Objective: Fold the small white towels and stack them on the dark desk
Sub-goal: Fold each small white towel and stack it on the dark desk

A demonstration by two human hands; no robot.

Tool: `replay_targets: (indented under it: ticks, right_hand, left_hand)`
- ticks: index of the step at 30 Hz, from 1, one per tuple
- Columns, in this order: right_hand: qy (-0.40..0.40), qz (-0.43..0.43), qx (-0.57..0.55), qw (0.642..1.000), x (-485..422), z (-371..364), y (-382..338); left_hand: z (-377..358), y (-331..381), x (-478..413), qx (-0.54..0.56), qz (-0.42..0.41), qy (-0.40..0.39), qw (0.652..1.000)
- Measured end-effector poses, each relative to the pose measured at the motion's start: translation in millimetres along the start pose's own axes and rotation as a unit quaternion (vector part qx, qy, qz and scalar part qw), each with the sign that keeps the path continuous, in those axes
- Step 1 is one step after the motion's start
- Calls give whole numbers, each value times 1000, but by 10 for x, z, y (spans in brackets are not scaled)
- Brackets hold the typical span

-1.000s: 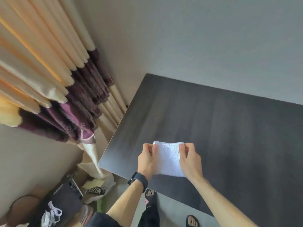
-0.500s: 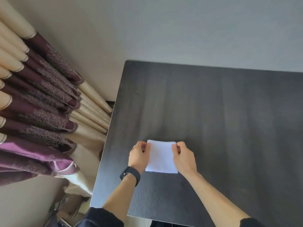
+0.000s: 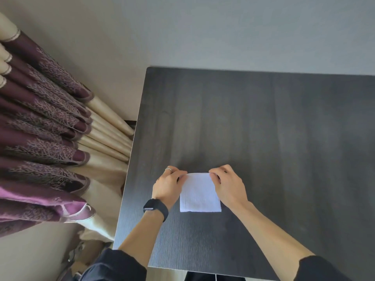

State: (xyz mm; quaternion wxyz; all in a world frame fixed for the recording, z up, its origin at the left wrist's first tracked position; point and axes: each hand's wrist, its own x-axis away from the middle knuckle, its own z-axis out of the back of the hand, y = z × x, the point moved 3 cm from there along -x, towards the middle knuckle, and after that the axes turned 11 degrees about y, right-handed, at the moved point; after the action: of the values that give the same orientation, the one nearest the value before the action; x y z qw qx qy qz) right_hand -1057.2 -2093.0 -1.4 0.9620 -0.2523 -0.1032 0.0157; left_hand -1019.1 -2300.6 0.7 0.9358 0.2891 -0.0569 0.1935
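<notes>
Both hands, left hand (image 3: pixel 169 184) and right hand (image 3: pixel 229 184), pinch the white towel's (image 3: pixel 199 194) far corners on the dark desk (image 3: pixel 284 138); no writing can be read.

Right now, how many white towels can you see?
1. The white towel lies flat on the dark desk; the left hand and right hand pinch its two far corners. No others show, though more may sit outside the view.
</notes>
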Motion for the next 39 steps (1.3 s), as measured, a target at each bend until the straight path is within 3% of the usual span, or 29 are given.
replay_targets:
  ticks: [5, 10, 14, 18, 29, 34, 39]
  right_hand:
    - [19, 0, 0, 1000, 33, 16, -9]
    - [95, 40, 32, 994, 374, 20, 36]
    - [106, 117, 116, 981, 632, -123, 131]
    - [72, 96, 174, 977, 656, -251, 215]
    - [47, 66, 137, 987, 667, -92, 139]
    - [96, 24, 70, 993, 969, 637, 318]
    - [202, -72, 18, 977, 1648, 1638, 913]
  left_hand:
    - [12, 17, 60, -48, -34, 18, 998]
    - [-125, 47, 425, -99, -187, 110, 971]
    - [-347, -20, 612, -152, -227, 44, 961]
    - [-424, -128, 549, -198, -211, 7, 957]
    - [-259, -36, 494, -240, -240, -30, 940]
    - [-142, 505, 684, -222, -265, -64, 936]
    - [-184, 1799, 1052, -174, -331, -105, 922]
